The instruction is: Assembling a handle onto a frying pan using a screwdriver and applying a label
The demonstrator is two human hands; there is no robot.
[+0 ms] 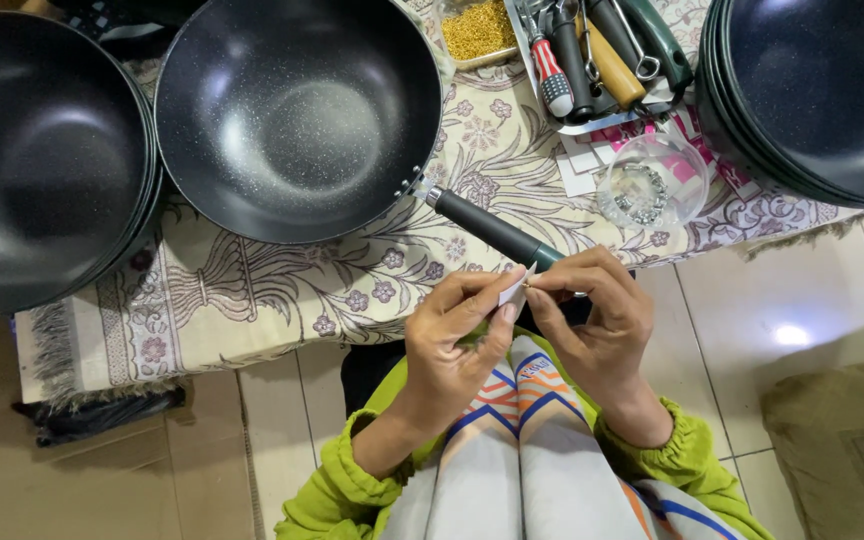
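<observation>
Step in hand: I judge I am peeling or readying a small white sticker (513, 291), held over the end of the pan handle (492, 228).
Left hand (455, 335): fingers pinched on the sticker's lower edge.
Right hand (592, 320): fingertips closed on its upper edge, touching the left.
Pan (297, 115): resting on the patterned cloth (252, 290), handle pointing at me.
Next move: calls for a fine pinch and a steady pull, I think.
Nearby: sticker sheets (580, 165) beside a clear glass bowl (652, 180).
</observation>
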